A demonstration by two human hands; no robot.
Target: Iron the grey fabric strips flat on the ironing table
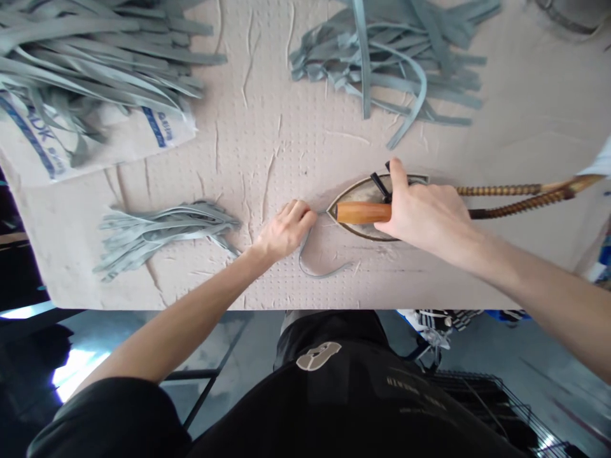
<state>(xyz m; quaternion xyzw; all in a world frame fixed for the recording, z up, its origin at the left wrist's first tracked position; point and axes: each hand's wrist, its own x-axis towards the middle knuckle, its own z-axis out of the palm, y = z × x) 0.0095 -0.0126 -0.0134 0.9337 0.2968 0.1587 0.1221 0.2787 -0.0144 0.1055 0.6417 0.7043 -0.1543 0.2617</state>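
My right hand (pixel 422 207) is wrapped round the wooden handle of a steam iron (pixel 363 213), which lies flat on the ironing table with its tip pointing left. Just left of that tip, my left hand (pixel 286 229) pinches a narrow grey-green fabric strip (pixel 324 275). One end of the strip curls loosely on the table below the iron; another part runs toward the iron's tip and is hidden under it. To the left of my left hand rests a small bundle of similar strips (pixel 167 232).
A large heap of strips (pixel 109 57) lies on a printed white bag (pixel 124 143) at the far left. Another pile of strips (pixel 396 57) sits at the back. Two coiled hoses (pixel 520 200) run right from the iron. The wrinkled, perforated table cover (pixel 267 280) ends near my body.
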